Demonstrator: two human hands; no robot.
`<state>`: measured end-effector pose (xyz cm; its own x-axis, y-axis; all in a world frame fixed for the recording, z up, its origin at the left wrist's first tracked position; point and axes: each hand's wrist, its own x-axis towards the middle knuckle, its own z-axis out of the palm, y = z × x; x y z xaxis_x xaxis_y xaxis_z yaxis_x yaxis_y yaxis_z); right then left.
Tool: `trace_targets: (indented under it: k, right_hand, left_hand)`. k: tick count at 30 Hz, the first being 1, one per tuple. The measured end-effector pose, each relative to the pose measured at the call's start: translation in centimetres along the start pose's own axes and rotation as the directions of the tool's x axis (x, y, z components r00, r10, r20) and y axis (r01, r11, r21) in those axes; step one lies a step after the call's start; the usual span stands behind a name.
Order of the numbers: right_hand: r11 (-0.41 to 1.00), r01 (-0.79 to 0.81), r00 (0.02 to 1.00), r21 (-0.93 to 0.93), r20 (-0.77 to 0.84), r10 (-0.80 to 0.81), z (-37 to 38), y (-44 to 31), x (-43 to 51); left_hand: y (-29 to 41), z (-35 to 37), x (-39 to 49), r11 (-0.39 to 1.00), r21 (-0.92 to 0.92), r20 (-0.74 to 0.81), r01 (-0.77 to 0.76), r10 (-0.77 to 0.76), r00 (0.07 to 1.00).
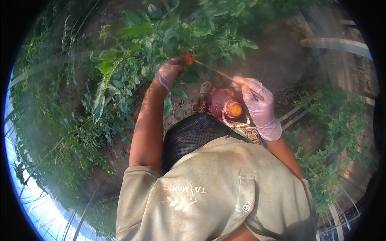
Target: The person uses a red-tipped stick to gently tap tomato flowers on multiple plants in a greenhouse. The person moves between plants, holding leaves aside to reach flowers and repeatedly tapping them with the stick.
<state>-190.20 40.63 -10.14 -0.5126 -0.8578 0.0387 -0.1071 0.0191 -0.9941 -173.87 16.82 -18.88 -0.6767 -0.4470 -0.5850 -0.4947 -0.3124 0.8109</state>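
My right hand point(259, 105), in a thin translucent glove, grips a slender stick point(215, 71). Its far end carries a red tip point(189, 58), right at the fingertips of my left hand point(171, 71). That hand is gloved too, its fingers curled among the leaves of a tomato plant point(144, 54). Whether it pinches a part of the plant or the tip is hidden. Below the stick is a reddish plastic jug point(219, 101), its uncapped mouth point(233, 109) showing orange inside. A pale looped handle point(233, 123) hangs at its neck.
Dense tomato foliage point(69, 126) fills the left side. More plants point(334, 114) grow at the right beyond bare soil point(271, 57). A black mesh item point(196, 135) lies against the front of my shirt point(211, 186). A pale curved strip point(337, 45) crosses the upper right.
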Motion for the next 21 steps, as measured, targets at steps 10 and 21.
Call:
trace_targets:
  k: [10,21]
  right_hand:
    - [0.999,0.025,0.999,-0.046,-0.029,-0.026,-0.5,-0.8,-0.1]
    - [0.970,0.163,0.987,-0.179,0.030,-0.160,1.2,-1.1,4.0]
  left_hand:
    - [0.2,0.4,-0.1,0.997,-0.075,0.014,-0.011,0.012,1.000]
    - [0.2,0.1,-0.5,0.999,-0.008,-0.072,0.035,-0.035,0.997]
